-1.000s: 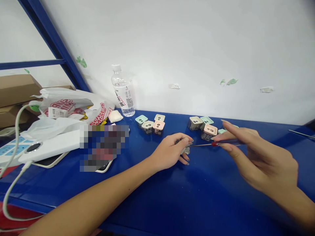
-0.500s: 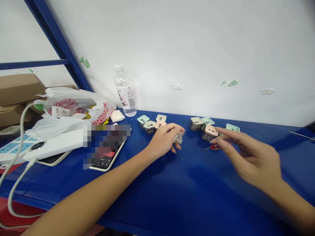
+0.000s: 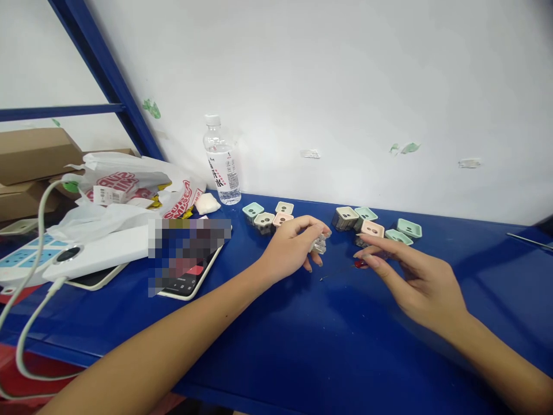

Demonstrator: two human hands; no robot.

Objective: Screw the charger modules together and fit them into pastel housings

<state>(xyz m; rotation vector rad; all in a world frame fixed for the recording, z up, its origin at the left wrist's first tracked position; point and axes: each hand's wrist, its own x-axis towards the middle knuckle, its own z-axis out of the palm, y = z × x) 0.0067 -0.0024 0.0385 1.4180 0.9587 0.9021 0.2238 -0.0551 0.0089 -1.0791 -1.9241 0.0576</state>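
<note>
My left hand (image 3: 290, 248) is closed, its thumb and fingers pinching a small silvery sharpener piece (image 3: 319, 244) above the table. The fingers cover part of it. To its right, my right hand (image 3: 417, 282) pinches a small red-handled screwdriver (image 3: 359, 263) between thumb and fingers, its thin tip turned left toward the piece. The two hands are apart. Behind the left hand stands a group of two-hole pencil sharpeners, among them a pink sharpener (image 3: 283, 220) and a mint one (image 3: 253, 210). Behind the right hand are a cream sharpener (image 3: 346, 216), another pink one (image 3: 372, 229) and mint lids or trays (image 3: 409, 228).
A water bottle (image 3: 222, 164) stands against the wall. To the left lie a phone (image 3: 190, 282), a white power bank (image 3: 101, 251), a power strip (image 3: 26, 259), plastic bags (image 3: 129, 167) and cardboard boxes (image 3: 37, 153). A thin metal rod (image 3: 529, 240) lies at the far right.
My right hand has moved left with the screwdriver, closer to my left hand. The sharpener piece in my left hand has shifted slightly right. More of the mint parts now show.
</note>
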